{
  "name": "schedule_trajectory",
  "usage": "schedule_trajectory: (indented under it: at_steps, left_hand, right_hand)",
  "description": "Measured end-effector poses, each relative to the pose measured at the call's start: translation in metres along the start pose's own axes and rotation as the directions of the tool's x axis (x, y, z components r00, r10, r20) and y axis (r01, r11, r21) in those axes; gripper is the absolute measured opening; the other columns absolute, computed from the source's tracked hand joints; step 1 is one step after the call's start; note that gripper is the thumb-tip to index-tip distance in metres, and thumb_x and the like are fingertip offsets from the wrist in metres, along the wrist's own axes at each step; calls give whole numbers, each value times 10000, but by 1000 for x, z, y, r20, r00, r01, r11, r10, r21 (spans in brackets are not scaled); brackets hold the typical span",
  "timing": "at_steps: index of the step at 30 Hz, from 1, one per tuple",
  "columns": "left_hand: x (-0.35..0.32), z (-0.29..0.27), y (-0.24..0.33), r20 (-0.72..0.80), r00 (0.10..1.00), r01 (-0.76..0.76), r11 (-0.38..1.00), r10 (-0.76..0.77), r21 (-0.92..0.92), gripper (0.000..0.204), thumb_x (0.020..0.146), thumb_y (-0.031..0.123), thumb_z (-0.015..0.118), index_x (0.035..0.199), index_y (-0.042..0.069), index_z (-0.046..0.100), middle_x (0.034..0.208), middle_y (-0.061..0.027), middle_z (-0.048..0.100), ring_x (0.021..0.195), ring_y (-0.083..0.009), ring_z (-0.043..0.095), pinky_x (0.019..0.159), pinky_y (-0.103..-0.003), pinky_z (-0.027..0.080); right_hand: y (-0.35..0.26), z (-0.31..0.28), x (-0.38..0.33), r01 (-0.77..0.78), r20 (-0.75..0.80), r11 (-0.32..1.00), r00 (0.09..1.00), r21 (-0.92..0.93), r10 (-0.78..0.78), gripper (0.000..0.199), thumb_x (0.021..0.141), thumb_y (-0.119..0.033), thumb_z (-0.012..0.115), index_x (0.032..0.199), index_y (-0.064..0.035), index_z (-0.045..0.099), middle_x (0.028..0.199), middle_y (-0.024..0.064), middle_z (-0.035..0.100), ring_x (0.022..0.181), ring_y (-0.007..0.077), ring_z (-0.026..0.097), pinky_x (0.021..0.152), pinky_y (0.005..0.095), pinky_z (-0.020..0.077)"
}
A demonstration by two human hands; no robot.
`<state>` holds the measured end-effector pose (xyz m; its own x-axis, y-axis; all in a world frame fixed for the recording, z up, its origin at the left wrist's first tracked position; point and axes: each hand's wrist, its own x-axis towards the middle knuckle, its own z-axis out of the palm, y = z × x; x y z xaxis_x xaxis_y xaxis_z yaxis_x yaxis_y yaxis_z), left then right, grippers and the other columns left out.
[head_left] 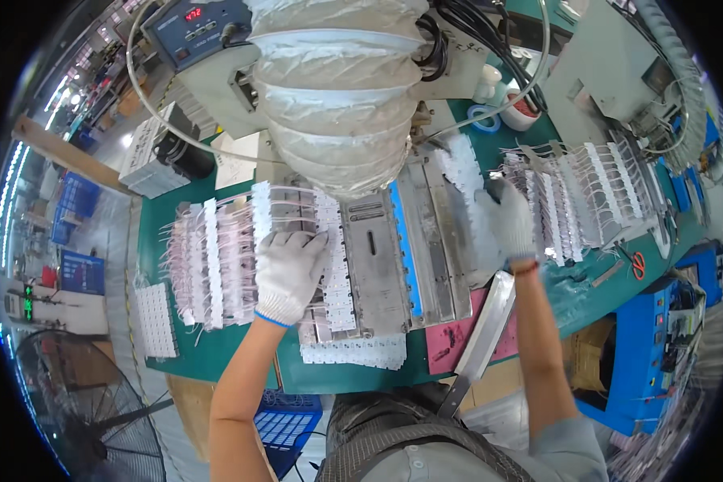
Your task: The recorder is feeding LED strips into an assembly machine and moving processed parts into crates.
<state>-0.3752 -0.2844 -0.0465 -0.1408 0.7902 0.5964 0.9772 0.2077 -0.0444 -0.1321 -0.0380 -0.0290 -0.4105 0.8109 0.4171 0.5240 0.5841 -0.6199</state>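
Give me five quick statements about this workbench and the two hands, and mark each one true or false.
1. Both hands wear white gloves. True: left hand, right hand.
2. The left hand rests on the white strips with thin wires. True.
3. The bench top is red. False: it is green.
4. A floor fan stands at the lower left. True.
5. The ribbed hose hangs over the right end of the bench. False: it hangs over the middle, above the metal fixture.
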Motion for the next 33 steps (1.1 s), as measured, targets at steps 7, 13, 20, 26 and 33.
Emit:
schedule_trajectory:
  at_steps: [7,13,20,26,33]
  left_hand:
    - [-6,-14,-13,-49,999,-12,997,8,-70,214,834,198,619,1001,91,697,821,-91,625,821,-280,580,794,-414,437]
    - [-23,-21,-12,-90,996,-48,971,27,-234,212,781,153,672,982,93,697,738,-67,556,730,-266,540,756,-409,430]
    - [-18,-26,-31,-204,979,-44,953,-19,-300,270,765,213,681,1028,150,682,965,-48,591,978,-283,537,994,-472,370]
    - [34,13,-98,-160,986,-82,968,44,-236,252,826,291,630,1032,157,685,977,-51,644,992,-234,583,1054,-495,312]
    - [52,30,-111,-30,998,-70,922,63,-382,301,866,354,583,1030,122,684,886,-109,645,917,-292,610,911,-420,440]
  right_hand:
    - [-89,62,-88,72,34,982,997,-173,-67,309,791,-252,662,1065,-112,644,1139,167,576,953,315,598,768,428,505]
    - [-105,71,-33,320,-14,855,934,-408,-356,289,808,-220,636,1075,-112,668,1107,151,597,1020,342,577,798,404,500]
    - [-159,121,-90,-56,224,932,974,359,-27,438,895,-374,554,1107,9,579,903,259,628,888,427,607,762,429,477]
    - [-165,148,-84,-294,310,724,943,623,116,319,925,-170,496,1174,18,563,987,63,621,890,115,507,808,269,435]
    - [-156,153,-68,-308,312,737,940,601,139,293,921,-160,523,1133,36,571,942,58,604,847,117,499,792,265,433]
